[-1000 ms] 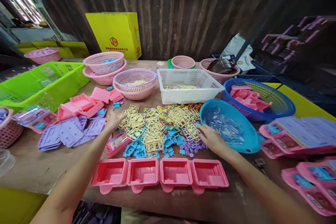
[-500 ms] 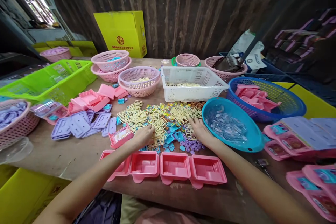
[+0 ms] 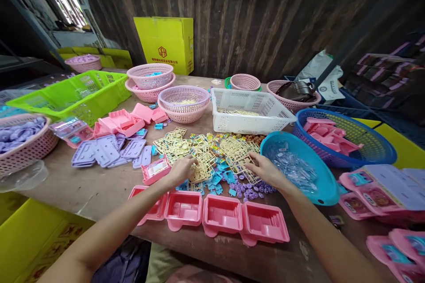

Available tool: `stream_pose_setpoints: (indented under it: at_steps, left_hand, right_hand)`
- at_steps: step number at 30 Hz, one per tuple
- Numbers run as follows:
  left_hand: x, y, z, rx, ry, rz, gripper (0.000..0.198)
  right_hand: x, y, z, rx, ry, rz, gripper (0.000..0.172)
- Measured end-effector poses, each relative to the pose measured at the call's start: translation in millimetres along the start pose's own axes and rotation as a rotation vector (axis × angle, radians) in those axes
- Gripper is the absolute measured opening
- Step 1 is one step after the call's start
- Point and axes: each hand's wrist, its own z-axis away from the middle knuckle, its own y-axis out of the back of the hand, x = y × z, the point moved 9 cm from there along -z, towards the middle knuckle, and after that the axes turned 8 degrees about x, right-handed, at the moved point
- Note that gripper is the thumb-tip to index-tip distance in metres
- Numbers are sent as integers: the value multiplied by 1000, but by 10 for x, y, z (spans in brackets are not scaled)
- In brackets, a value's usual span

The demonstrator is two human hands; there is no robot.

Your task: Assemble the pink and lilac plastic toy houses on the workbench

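Between left grip (image 3: 181, 171) and right grip (image 3: 264, 170) lie cream lattice frames (image 3: 203, 169).

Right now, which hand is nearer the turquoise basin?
Right. The right hand is beside the left edge of the turquoise basin; the left hand is farther left, at the cream frames.

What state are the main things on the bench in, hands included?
Left hand: curled, hold unclear
Right hand: thumb and finger parted
Cream pieces: loosely heaped
Pink trays: in a row, open side up
Purple discs: loose
Purple plates: overlapping, flat
Blue basin: holding clear parts
White basket: holding cream pieces
Blue basket: holding pink pieces
Green crate: upright
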Motion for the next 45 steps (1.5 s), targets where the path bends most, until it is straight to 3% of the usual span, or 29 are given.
stream_pose_setpoints:
  at_steps: [3,8,12,15,19,23,26,29,32,34,36,38,40,43,45]
  left_hand:
    - [-10,-33,8,15,34,41,21]
    - [-60,-83,-24,-8,61,213,14]
    - [-84,-65,-58,-97,68,467,6]
    - [-45,-8,-50,-161,71,686,12]
    - [36,49,34,-205,98,921,25]
    - [47,97,163,-182,152,1078,41]
    - [42,134,244,-174,168,1141,48]
    - [107,210,284,-134,64,1053,33]
    - [191,283,316,-20,-34,853,16]
    - [244,296,340,14,-63,816,14]
    - [258,287,338,-14,-92,792,17]
    - [83,302,262,-6,-39,646,19]
    - [-272,386,114,78,93,443,21]
    - [-761,532,-157,227,241,251,26]
    - [-917,523,-337,256,258,181,33]
  right_hand:
    - [-52,-187,87,-55,-80,-245,6]
    - [-159,-452,187,-189,-116,-467,46]
    - [-355,-572,230,-248,-76,-545,45]
    - [-545,-749,270,-310,-56,-587,45]
    - [-754,-921,232,-266,63,-436,44]
    - [-896,-888,146,-88,228,-161,43]
    - [-971,-889,141,-62,299,-73,44]
    - [-1010,-892,155,-29,330,21,46]
    - [-1145,-906,209,26,459,155,52]
    - [-1242,-980,258,-24,556,209,58]
    - [-1268,-1056,273,-124,584,238,51]
    - [-1221,-1053,229,-173,536,277,29]
    - [-1170,-974,155,-149,473,291,11]
    - [-1176,-882,87,-103,442,207,9]
    - [-1215,-896,88,-106,460,137,10]
